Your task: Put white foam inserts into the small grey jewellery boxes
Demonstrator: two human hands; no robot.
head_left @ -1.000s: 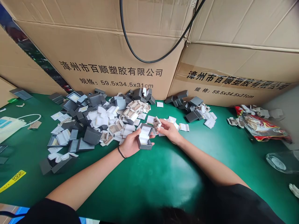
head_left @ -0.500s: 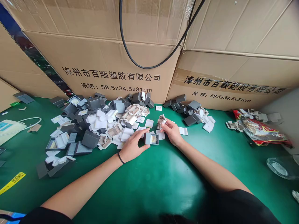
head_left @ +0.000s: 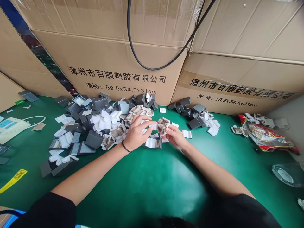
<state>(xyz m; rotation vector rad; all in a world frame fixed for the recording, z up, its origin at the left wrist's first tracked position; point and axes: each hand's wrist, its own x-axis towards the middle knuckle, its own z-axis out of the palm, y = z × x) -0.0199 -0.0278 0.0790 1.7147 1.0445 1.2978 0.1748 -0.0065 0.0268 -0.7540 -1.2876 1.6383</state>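
Note:
My right hand point(head_left: 174, 136) grips a folded grey-and-white cardboard insert point(head_left: 162, 126) between thumb and fingers, just above the table. Left of it is my left hand point(head_left: 138, 134), thumb and fingers apart, its fingertips close to the insert with nothing plainly held. Below both hands an open small dark box point(head_left: 158, 144) with a whitish piece inside rests on the green table point(head_left: 152, 183). Against my left hand's far side lies a heap of similar cardboard inserts point(head_left: 117, 133) and white paper pieces point(head_left: 104, 120).
Dark grey boxes point(head_left: 93, 139) are piled at the left, with a smaller pile point(head_left: 196, 123) at the right. Large cartons point(head_left: 114, 57) stand along the back, a black cable point(head_left: 152, 69) hanging before them. A red snack bag point(head_left: 270, 136) and clear container point(head_left: 285, 174) lie far right.
My left hand has let go of the small dark box and risen towards the insert in my right hand. The insert has turned and looks more spread.

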